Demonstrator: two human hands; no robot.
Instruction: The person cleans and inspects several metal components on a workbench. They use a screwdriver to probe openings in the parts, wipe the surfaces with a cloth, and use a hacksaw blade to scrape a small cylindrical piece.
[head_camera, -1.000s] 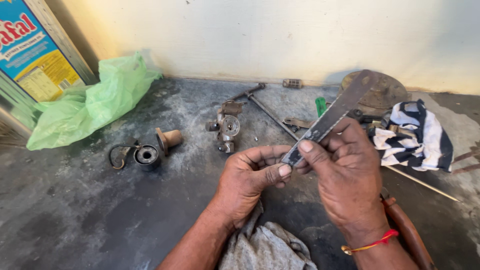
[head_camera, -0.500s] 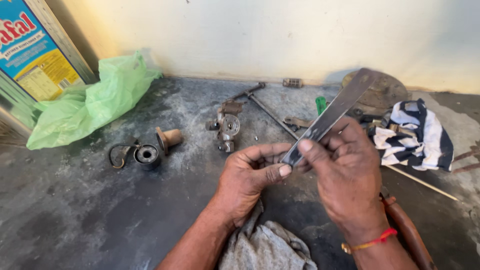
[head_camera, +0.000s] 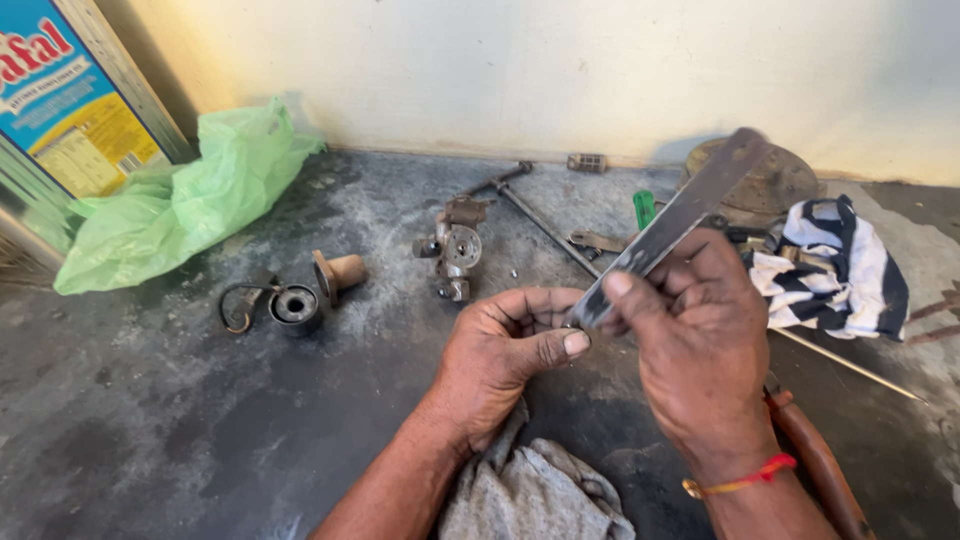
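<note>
The right hand (head_camera: 700, 345) is gripping a flat metal file (head_camera: 672, 222), its thumb and fingers closed around the lower part of the blade while the rest is slanting up and away toward the far right. The left hand (head_camera: 505, 350) is curled just beside it, thumb pressing against the bent fingers right where the file's near tip is meeting them; it seems to be pinching something small there, but what it is cannot be made out. Both hands are hovering over the dark concrete floor (head_camera: 150, 430) in the near middle of the scene. A grey rag (head_camera: 530, 490) is lying near, under the left forearm. Farther off, a small metal valve part (head_camera: 452, 250) is sitting on the floor beyond the left hand, with a long thin rod (head_camera: 545, 222) running past it toward the far wall. To the left, a round black bearing (head_camera: 296, 305) and a tan flanged bush (head_camera: 338, 274) are resting close together. A green plastic bag (head_camera: 185, 205) is lying far left beside a printed tin (head_camera: 60, 110). A striped black-and-white cloth (head_camera: 830, 265) is bunched at the right.
</note>
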